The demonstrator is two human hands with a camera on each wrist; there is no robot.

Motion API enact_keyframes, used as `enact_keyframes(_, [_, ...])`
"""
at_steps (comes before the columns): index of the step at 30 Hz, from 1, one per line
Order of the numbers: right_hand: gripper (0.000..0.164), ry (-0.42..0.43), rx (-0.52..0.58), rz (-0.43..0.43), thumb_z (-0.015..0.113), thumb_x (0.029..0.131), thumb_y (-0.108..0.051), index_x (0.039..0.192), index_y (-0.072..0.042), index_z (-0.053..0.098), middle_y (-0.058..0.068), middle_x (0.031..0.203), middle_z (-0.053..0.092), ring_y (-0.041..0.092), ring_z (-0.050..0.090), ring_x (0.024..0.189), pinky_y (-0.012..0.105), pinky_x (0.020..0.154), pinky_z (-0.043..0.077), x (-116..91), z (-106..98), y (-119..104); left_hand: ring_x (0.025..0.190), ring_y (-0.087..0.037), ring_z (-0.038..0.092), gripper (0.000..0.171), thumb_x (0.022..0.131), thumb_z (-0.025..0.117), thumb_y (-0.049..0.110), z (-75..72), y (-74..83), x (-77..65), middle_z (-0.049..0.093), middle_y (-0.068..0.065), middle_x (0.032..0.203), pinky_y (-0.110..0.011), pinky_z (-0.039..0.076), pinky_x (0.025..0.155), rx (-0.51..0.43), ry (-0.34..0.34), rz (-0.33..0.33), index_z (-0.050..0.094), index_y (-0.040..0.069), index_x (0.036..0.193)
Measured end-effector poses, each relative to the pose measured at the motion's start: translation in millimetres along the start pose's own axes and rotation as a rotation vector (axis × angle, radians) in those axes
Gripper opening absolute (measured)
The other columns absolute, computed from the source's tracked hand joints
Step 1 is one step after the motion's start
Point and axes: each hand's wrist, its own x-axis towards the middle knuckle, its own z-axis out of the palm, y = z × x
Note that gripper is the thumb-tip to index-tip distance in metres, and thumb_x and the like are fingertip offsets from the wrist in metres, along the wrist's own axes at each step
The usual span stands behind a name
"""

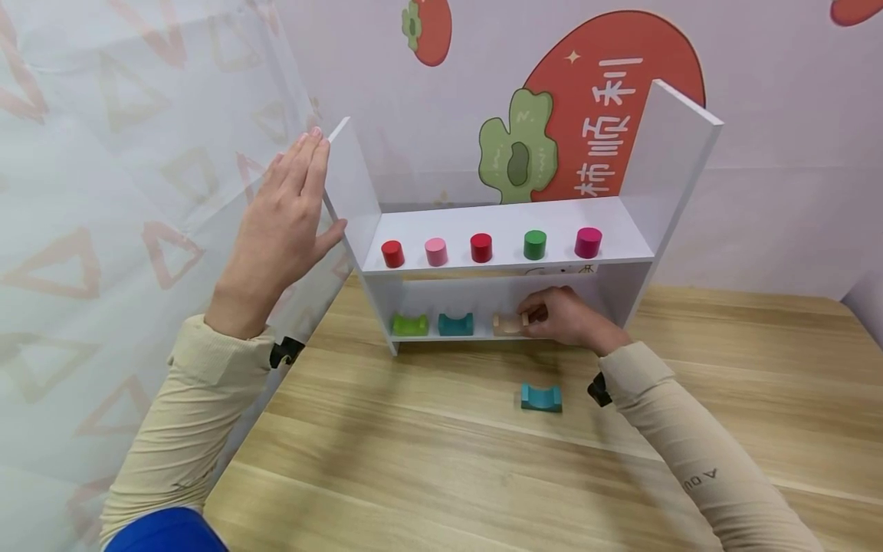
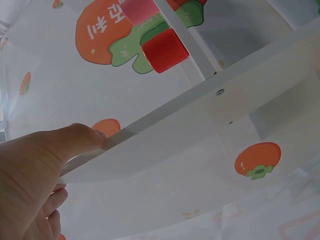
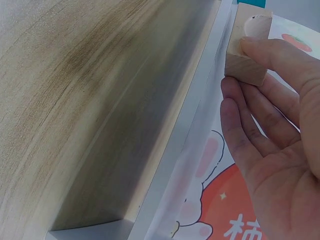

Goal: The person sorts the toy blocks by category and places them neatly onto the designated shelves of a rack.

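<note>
A white two-tier shelf (image 1: 497, 270) stands on the table. My left hand (image 1: 283, 207) holds the edge of its left side panel (image 2: 150, 125), thumb on one side and fingers on the other. On the lower tier, my right hand (image 1: 562, 316) pinches a plain wooden block (image 3: 247, 42) with a curved hollow between thumb and fingers. To its left on that tier sit a teal hollowed block (image 1: 456, 325) and a lime green hollowed block (image 1: 410, 326). Another teal block (image 1: 541, 399) lies on the table in front of the shelf.
Along the upper tier stand several small cylinders: a red one (image 1: 392, 254), a pink one (image 1: 436, 251), another red one (image 1: 481, 248), a green one (image 1: 534, 244) and a magenta one (image 1: 588, 242). The right side panel (image 1: 669, 161) rises high. A patterned sheet covers the wall behind.
</note>
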Motion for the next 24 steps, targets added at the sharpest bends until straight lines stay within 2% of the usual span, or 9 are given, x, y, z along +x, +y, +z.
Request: enact_keyframes(24, [0.033, -0.016, -0.006, 0.005, 0.084, 0.089, -0.013, 0.120, -0.004, 0.078, 0.014, 0.115, 0.078, 0.025, 0.073, 0.099, 0.048, 0.096, 0.064, 2.9, 1.1, -0.8, 0.161, -0.038, 0.030, 0.094, 0.089, 0.080, 0.011, 0.3, 0.1, -0.3, 0.030, -0.022, 0.172, -0.055, 0.026, 0.132, 0.000, 0.001, -0.004, 0.026, -0.006, 0.164])
